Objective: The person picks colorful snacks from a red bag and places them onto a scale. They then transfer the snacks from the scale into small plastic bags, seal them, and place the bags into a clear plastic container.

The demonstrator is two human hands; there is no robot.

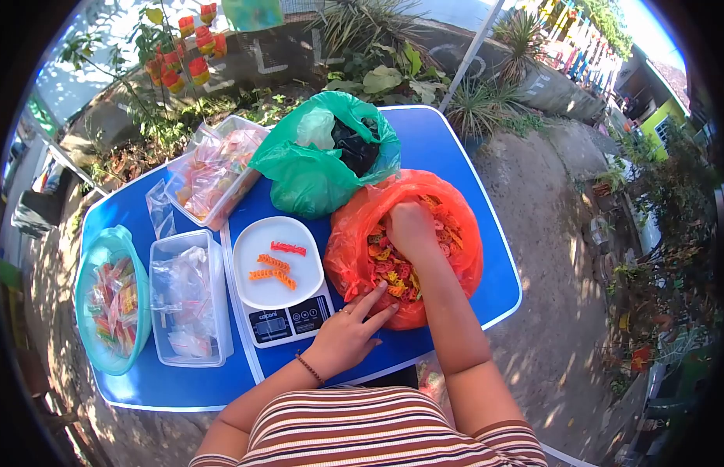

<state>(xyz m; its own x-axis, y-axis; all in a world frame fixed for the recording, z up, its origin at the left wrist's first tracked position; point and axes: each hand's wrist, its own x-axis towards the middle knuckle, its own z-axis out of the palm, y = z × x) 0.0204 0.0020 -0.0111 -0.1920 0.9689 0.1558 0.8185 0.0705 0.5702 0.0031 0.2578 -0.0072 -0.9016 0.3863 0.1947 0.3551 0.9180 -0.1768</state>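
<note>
My right hand (412, 229) reaches down into a red plastic bag (346, 268) filled with colourful spiral pieces (393, 268); its fingers are hidden among them. My left hand (348, 331) lies with fingers spread at the near left edge of the bag, touching it, beside the scale. On the white plate of the kitchen scale (270, 325) rest one red twisted piece (288, 248) and a few orange ones (273, 274).
A green plastic bag (300, 183) stands behind the scale. To the left are a tub of packed pieces (214, 175), a clear box with plastic bags (189, 307) and a teal basket of filled packets (115, 303), all on the blue table (300, 362).
</note>
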